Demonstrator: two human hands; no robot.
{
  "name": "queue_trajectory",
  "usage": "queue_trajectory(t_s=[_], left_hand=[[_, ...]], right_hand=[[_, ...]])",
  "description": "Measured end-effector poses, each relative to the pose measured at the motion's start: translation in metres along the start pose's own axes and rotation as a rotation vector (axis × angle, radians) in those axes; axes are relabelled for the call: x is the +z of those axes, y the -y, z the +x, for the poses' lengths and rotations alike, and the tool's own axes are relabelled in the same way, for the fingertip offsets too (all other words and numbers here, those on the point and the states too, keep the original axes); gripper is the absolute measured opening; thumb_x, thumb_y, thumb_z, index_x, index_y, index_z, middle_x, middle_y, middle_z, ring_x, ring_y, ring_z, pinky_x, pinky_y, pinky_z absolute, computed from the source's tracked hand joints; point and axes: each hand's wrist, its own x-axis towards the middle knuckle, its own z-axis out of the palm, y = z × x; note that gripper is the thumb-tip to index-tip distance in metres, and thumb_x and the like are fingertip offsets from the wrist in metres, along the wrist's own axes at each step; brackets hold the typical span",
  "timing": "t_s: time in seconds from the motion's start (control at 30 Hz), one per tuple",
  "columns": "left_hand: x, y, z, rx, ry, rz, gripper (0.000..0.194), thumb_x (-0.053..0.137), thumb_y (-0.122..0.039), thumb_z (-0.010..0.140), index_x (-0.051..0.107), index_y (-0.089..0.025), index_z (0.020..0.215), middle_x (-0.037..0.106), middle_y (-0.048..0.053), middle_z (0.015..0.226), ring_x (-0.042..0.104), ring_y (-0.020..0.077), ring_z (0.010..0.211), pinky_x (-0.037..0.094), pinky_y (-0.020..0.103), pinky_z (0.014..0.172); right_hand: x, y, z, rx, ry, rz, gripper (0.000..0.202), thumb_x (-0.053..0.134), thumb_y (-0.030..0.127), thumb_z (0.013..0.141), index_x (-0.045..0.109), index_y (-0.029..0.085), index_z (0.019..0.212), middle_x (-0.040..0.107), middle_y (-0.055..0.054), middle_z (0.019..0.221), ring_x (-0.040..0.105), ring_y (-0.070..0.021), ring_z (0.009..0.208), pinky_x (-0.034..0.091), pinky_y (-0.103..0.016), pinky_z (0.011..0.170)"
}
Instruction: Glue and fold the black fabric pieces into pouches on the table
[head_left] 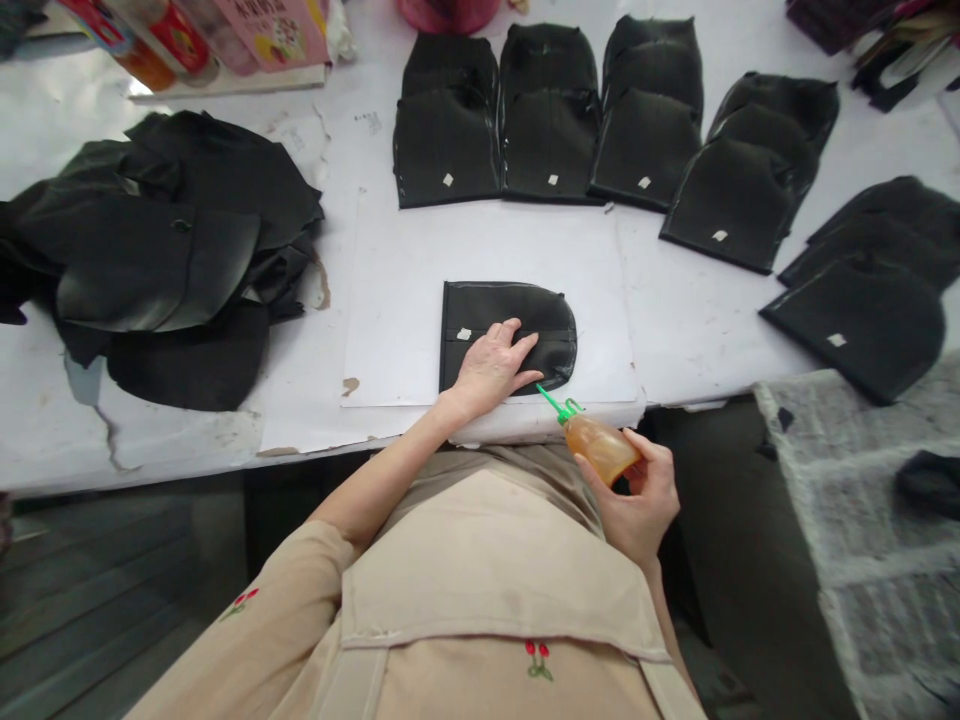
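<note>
A black leather-like piece [480,305] with one rounded end and a small pale tag [464,334] lies flat on the white sheet. My left hand [496,362] rests on it, fingers stretched out and spread. In my right hand [643,500] is a squeeze bottle [600,447] of amber liquid, gripped around its body. The bottle's thin green nozzle [551,400] points up and left; its tip meets the piece's near edge beside my left thumb. A shiny line runs along the rounded edge.
Overlapping black pieces [551,150] with pale tags are fanned across the back and right of the white table [360,240]. A loose heap of black pieces [172,260] sits at left. Bottles [176,40] and a pink box [277,30] stand behind it. Rough grey cloth [817,480] hangs lower right.
</note>
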Motion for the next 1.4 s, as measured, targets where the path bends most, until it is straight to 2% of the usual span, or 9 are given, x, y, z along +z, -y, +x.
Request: queue_trajectory(t_s=[0.2, 0.37, 0.47, 0.57, 0.7, 0.8, 1.03, 1.3, 1.4], left_hand=[[-0.001, 0.006, 0.000, -0.012, -0.019, -0.124, 0.046, 0.071, -0.039, 0.090, 0.065, -0.014, 0.129, 0.055, 0.019, 0.138, 0.055, 0.0317, 0.128, 0.050, 0.043, 0.104], [-0.011, 0.020, -0.008, -0.049, -0.144, -0.369, 0.026, 0.059, -0.029, 0.099, 0.067, -0.017, 0.120, 0.061, 0.011, 0.123, 0.064, 0.0199, 0.108, 0.054, 0.033, 0.093], [-0.021, 0.030, -0.019, -0.137, -0.248, -0.288, 0.021, 0.058, -0.024, 0.097, 0.068, -0.018, 0.115, 0.063, 0.009, 0.114, 0.062, 0.0212, 0.108, 0.052, 0.035, 0.096], [-0.028, 0.039, -0.034, -0.275, -0.295, -0.148, 0.024, 0.062, -0.022, 0.094, 0.067, -0.018, 0.117, 0.063, 0.010, 0.113, 0.059, 0.0250, 0.111, 0.050, 0.038, 0.097], [-0.028, 0.049, -0.050, -0.433, -0.268, -0.125, 0.031, 0.064, -0.022, 0.092, 0.062, -0.017, 0.122, 0.063, 0.010, 0.113, 0.062, 0.0241, 0.103, 0.051, 0.035, 0.090], [-0.026, 0.053, -0.055, -0.498, -0.228, -0.161, 0.027, 0.063, -0.022, 0.092, 0.061, -0.018, 0.119, 0.065, 0.006, 0.103, 0.064, 0.0204, 0.090, 0.050, 0.032, 0.082], [-0.026, 0.060, -0.052, -0.565, -0.222, -0.239, 0.017, 0.066, -0.022, 0.091, 0.060, -0.020, 0.106, 0.067, -0.001, 0.078, 0.064, 0.0167, 0.071, 0.044, 0.028, 0.070], [-0.028, 0.061, -0.051, -0.629, -0.210, -0.327, 0.018, 0.068, -0.023, 0.089, 0.060, -0.021, 0.105, 0.069, -0.002, 0.073, 0.066, 0.0163, 0.067, 0.045, 0.027, 0.070], [-0.028, 0.062, -0.051, -0.653, -0.196, -0.359, 0.017, 0.069, -0.024, 0.088, 0.061, -0.021, 0.103, 0.069, -0.002, 0.072, 0.066, 0.0164, 0.067, 0.046, 0.027, 0.070]], right_hand=[[0.009, 0.005, -0.005, -0.044, 0.025, 0.006, 0.056, 0.087, 0.045, 0.073, 0.064, 0.021, 0.118, 0.065, -0.006, 0.103, 0.066, -0.0221, 0.088, 0.057, -0.032, 0.069], [0.015, 0.009, -0.006, -0.077, 0.051, 0.029, 0.057, 0.088, 0.042, 0.073, 0.063, 0.021, 0.120, 0.064, -0.007, 0.104, 0.067, -0.0218, 0.089, 0.060, -0.032, 0.069], [0.019, 0.011, -0.006, -0.100, 0.062, 0.028, 0.057, 0.088, 0.041, 0.073, 0.063, 0.021, 0.120, 0.064, -0.006, 0.103, 0.067, -0.0215, 0.089, 0.060, -0.032, 0.069], [0.024, 0.014, -0.006, -0.103, 0.077, 0.038, 0.058, 0.088, 0.042, 0.073, 0.063, 0.021, 0.121, 0.064, -0.006, 0.102, 0.067, -0.0219, 0.089, 0.061, -0.033, 0.068], [0.031, 0.018, -0.004, -0.152, 0.110, 0.045, 0.058, 0.088, 0.041, 0.073, 0.062, 0.021, 0.122, 0.065, -0.007, 0.104, 0.068, -0.0224, 0.090, 0.061, -0.034, 0.070], [0.036, 0.020, -0.001, -0.197, 0.128, 0.041, 0.058, 0.088, 0.041, 0.073, 0.063, 0.020, 0.121, 0.066, -0.007, 0.104, 0.068, -0.0224, 0.089, 0.061, -0.033, 0.069], [0.047, 0.027, 0.002, -0.210, 0.211, 0.041, 0.058, 0.087, 0.041, 0.073, 0.061, 0.022, 0.122, 0.067, -0.007, 0.106, 0.068, -0.0239, 0.093, 0.062, -0.035, 0.072], [0.064, 0.034, 0.002, -0.263, 0.265, 0.098, 0.059, 0.088, 0.038, 0.072, 0.061, 0.023, 0.123, 0.069, -0.007, 0.109, 0.069, -0.0257, 0.096, 0.062, -0.039, 0.078], [0.069, 0.035, 0.003, -0.237, 0.293, 0.128, 0.058, 0.088, 0.036, 0.072, 0.061, 0.022, 0.122, 0.068, -0.008, 0.109, 0.068, -0.0254, 0.097, 0.061, -0.038, 0.077]])
